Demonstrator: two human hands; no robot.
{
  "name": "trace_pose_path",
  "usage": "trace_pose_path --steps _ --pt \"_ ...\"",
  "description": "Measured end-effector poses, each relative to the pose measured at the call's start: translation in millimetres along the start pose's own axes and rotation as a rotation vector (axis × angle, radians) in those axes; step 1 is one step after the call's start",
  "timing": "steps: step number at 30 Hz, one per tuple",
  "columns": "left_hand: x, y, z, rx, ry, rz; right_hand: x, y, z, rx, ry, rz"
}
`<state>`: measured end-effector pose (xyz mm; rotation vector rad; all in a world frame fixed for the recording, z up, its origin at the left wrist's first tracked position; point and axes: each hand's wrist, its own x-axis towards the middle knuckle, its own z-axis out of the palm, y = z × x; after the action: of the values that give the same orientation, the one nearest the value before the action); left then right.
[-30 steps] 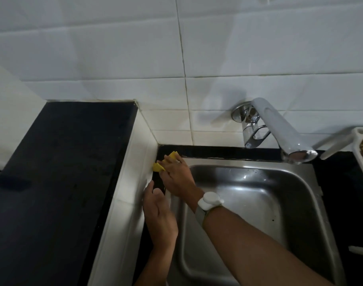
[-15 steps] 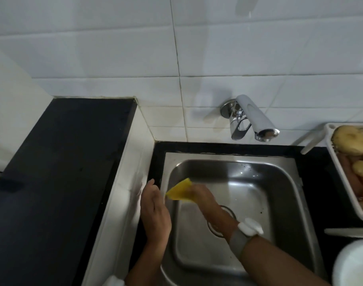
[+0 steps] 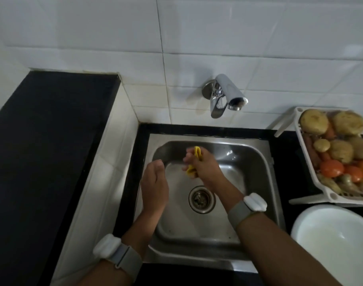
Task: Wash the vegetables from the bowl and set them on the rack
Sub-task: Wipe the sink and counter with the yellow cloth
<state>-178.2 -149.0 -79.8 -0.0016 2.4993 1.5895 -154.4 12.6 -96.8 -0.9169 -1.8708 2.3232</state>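
Vegetables [image 3: 339,149] fill the white slatted rack [image 3: 304,153], which sits on the black counter [image 3: 283,162] just right of the sink [image 3: 257,153]. They lie heaped above the rack's rim: several tan, rough-skinned potatoes at the far end and middle, slim orange carrots along the side nearest the sink, round red-orange tomatoes toward the near end, and pale knobbly roots at the near corner. One of the rack's arms reaches from its far corner toward the sink. Nearer than the rack, also right of the sink, stands the white bowl [image 3: 312,223]; the part of its inside that shows is bare, and its right portion is cut off by the frame edge.

Over the sink basin, the right hand [image 3: 203,166] has its fingers curled tightly round a small yellow cloth [image 3: 194,163], which bunches out above and below the fist. The left hand [image 3: 154,184] hovers over the sink's left side, beside the right hand but apart from it, its fingers held together and only slightly bent, gripping nothing. Each wrist wears a grey band with a white pod. The drain [image 3: 201,199] lies in the sink floor below the right hand, and a chrome tap [image 3: 230,93] juts from the white tiled wall behind the sink.
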Motion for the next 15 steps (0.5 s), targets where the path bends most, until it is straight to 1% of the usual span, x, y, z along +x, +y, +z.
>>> trace_pose_path --steps 5,6,9,12,15 --pt "-1 -10 3 -0.005 -0.012 0.007 -16 -42 3 -0.366 -0.029 -0.228" --pt "-1 -8 3 -0.004 -0.016 0.02 -18 -51 5 -0.406 -0.024 -0.281" --pt "-3 -6 5 -0.007 -0.038 0.02 -28 -64 8 -0.396 -0.046 -0.379" --pt "-3 -5 7 -0.016 -0.037 0.008 -32 -71 12 -0.341 -0.094 -0.368" --pt "-5 -5 8 -0.019 -0.047 0.024 -33 -71 14 -0.364 -0.072 -0.363"
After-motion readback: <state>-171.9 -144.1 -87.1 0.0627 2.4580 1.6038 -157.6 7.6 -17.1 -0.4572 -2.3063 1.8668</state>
